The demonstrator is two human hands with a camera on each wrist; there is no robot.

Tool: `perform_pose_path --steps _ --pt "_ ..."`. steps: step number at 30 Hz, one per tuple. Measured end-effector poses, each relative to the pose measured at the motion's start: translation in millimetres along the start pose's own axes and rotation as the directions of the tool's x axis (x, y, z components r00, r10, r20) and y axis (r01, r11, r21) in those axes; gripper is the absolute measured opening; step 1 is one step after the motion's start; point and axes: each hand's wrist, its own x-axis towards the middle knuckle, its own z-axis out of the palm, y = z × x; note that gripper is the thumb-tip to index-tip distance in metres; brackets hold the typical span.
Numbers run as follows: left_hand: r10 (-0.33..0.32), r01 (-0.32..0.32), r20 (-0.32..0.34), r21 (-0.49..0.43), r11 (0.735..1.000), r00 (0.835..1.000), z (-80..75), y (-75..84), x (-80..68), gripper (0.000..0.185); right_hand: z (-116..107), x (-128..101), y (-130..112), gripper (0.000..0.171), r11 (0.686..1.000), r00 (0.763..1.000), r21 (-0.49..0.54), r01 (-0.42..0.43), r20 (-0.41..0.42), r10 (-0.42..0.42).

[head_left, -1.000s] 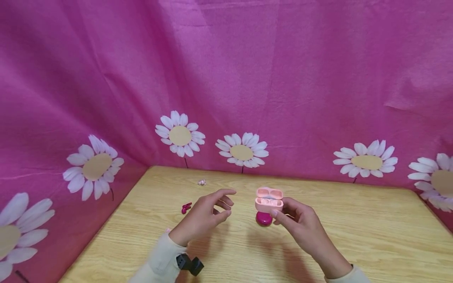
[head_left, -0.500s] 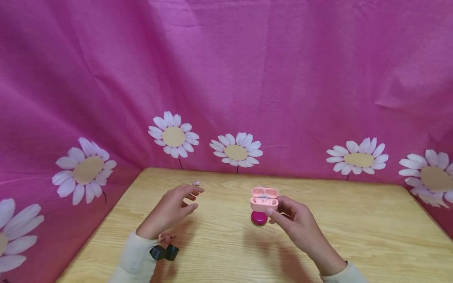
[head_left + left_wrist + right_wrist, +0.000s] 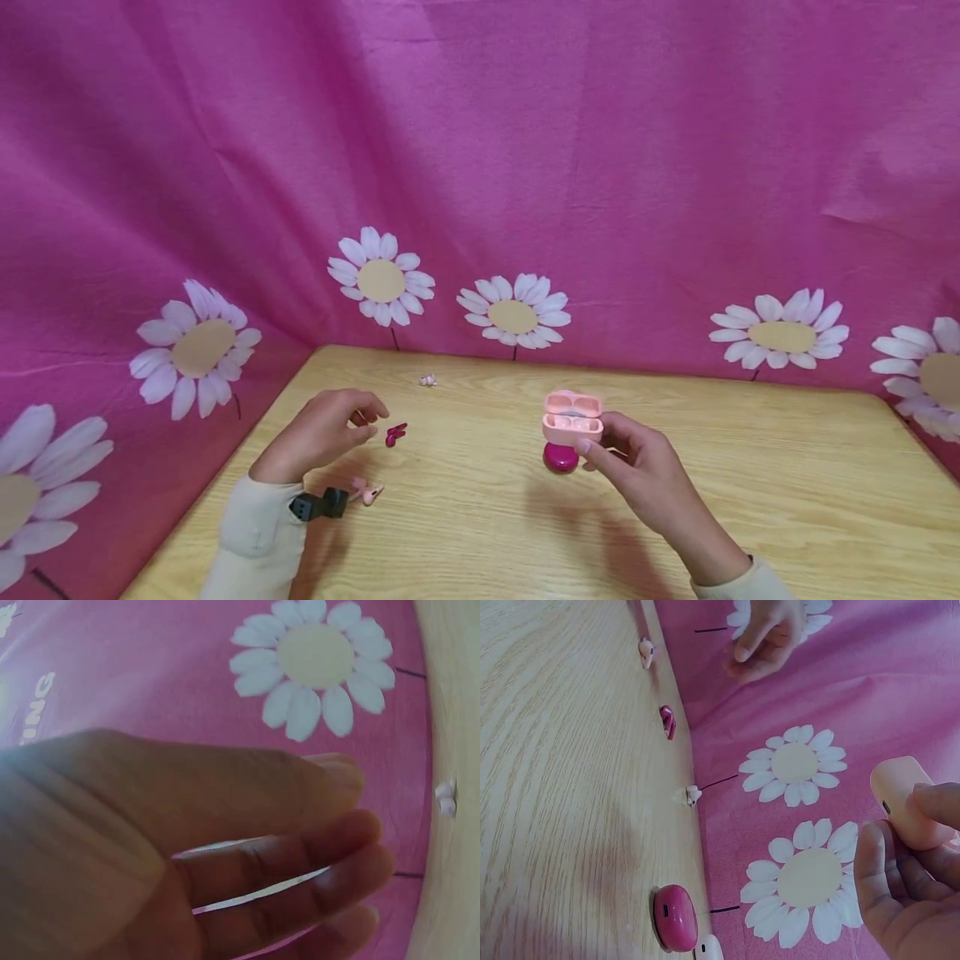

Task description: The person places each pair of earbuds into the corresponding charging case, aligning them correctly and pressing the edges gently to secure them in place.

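My right hand (image 3: 647, 471) holds a peach-pink earbud case (image 3: 572, 428) up over the table, lid raised and its wells facing me. In the right wrist view, thumb and fingers pinch the sides of the case (image 3: 906, 802). My left hand (image 3: 326, 432) hovers at the left with fingers loosely bent and nothing in them; the left wrist view shows the bare hand (image 3: 247, 847) from the thumb side. Just right of its fingertips lies a pair of magenta earbuds (image 3: 395, 434). Peach-pink earbuds (image 3: 369, 493) lie nearer, beside the black wrist camera, which partly covers them.
A closed magenta case (image 3: 561, 458) stands on the wooden table (image 3: 465, 533) beyond the held case. Small pale earbuds (image 3: 427, 380) lie at the back. A whitish case (image 3: 709, 947) shows beside the magenta one in the right wrist view. A daisy-print pink cloth (image 3: 637, 208) borders the table.
My left hand has moved left, uncovering the peach-pink and magenta earbuds. My right hand keeps the open case in nearly the same place.
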Motion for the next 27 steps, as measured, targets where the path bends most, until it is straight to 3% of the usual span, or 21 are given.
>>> perform_pose_path --steps 6,14,27 --pt "-0.102 0.099 0.105 0.039 0.994 0.989 1.4 -4.3 -4.3 0.015 -0.4 0.1 0.5 0.019 1.000 1.000 0.004 0.008 0.000 -0.008" --pt "-0.271 0.259 0.215 0.085 0.962 0.938 11.3 -6.7 -7.3 0.012 -0.8 -0.3 1.1 0.020 0.999 0.999 -0.011 0.031 0.011 -0.031" --pt "-0.348 0.330 0.275 0.112 0.937 0.896 25.7 -8.1 -4.2 0.017 -0.5 -0.3 1.5 0.019 1.000 1.000 -0.008 0.008 0.014 -0.008"
